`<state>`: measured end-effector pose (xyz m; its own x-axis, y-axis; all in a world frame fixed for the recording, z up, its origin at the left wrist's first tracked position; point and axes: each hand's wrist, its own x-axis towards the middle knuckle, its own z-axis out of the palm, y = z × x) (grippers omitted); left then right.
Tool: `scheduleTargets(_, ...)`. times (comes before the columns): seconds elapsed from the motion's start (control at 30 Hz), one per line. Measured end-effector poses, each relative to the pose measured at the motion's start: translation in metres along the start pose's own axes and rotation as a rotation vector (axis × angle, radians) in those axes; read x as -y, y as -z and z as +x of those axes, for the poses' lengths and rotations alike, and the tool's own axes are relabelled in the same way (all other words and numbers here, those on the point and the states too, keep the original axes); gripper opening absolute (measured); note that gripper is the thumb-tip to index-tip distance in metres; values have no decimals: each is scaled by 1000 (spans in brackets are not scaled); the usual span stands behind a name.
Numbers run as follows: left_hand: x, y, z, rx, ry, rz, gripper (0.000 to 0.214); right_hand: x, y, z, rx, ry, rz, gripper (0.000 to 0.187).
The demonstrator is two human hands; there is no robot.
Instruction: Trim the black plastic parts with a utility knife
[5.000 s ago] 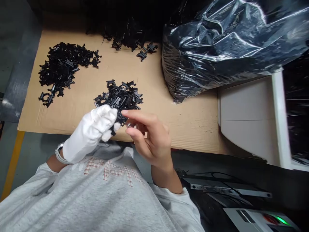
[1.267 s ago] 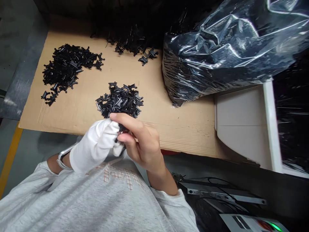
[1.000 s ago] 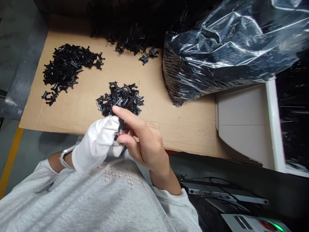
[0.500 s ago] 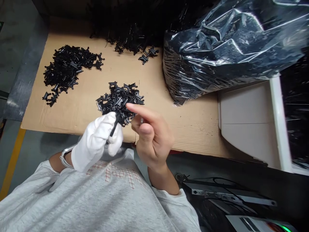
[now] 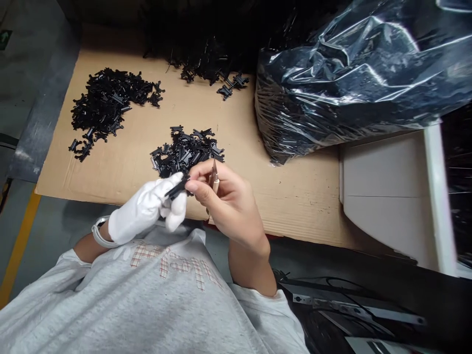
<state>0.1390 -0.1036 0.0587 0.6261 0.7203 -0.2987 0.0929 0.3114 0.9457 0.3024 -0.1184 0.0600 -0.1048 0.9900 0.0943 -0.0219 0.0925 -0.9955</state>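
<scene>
My left hand point(image 5: 149, 204), in a white glove, pinches a small black plastic part point(image 5: 177, 189) between thumb and fingers. My bare right hand point(image 5: 228, 201) keeps a small craft knife point(image 5: 214, 181) tucked in its fingers, the pointed blade upward. The thumb and forefinger of that hand close on the far end of the black part; whether they grip it firmly I cannot tell. Just beyond both hands lies a pile of similar black parts point(image 5: 188, 150).
A bigger heap of black parts point(image 5: 106, 98) lies at the left of the cardboard sheet point(image 5: 140, 128). More parts point(image 5: 224, 91) are scattered at the back. On the right, a full black plastic bag point(image 5: 317, 93) leans over a white open box point(image 5: 387, 196).
My right thumb and forefinger have come in to the black part, where the forefinger was stretched out before. The knife blade now shows pointing up. The left hand keeps its hold.
</scene>
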Motion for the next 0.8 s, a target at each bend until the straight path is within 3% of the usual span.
scheduleTargets(0.07, 6, 10, 2, -48, 10, 162, 40, -4, 8, 2, -21, -5, -99, 28)
scheduleTargets(0.1, 10, 18, 3, -127, 19, 292, 33, -9, 13, 4, -46, -14, -174, 25)
scheduleTargets(0.13, 15, 28, 3, -252, 35, 443, 27, -14, 19, 6, -101, -23, -252, 23)
scheduleTargets(0.2, 25, 54, -1, -617, 88, 711, 22, -28, 30, 14, -189, -76, -404, 21)
scheduleTargets(0.27, 34, 86, -10, -985, 202, 939, 31, -42, 38, 24, -216, -144, -542, 23)
scheduleTargets(0.3, 37, 101, -16, -1082, 285, 1056, 35, -48, 40, 28, -211, -165, -590, 26)
scheduleTargets(0.37, 41, 125, -26, -1134, 454, 1199, 43, -56, 42, 36, -203, -187, -660, 35)
scheduleTargets(0.5, 44, 147, -32, -1028, 586, 1224, 45, -58, 39, 45, -193, -187, -726, 46)
scheduleTargets(0.67, 43, 150, -26, -1017, 566, 1212, 35, -58, 40, 43, -208, -203, -754, 52)
scheduleTargets(0.8, 37, 147, -29, -1141, 415, 1161, 27, -55, 42, 32, -287, -148, -796, 47)
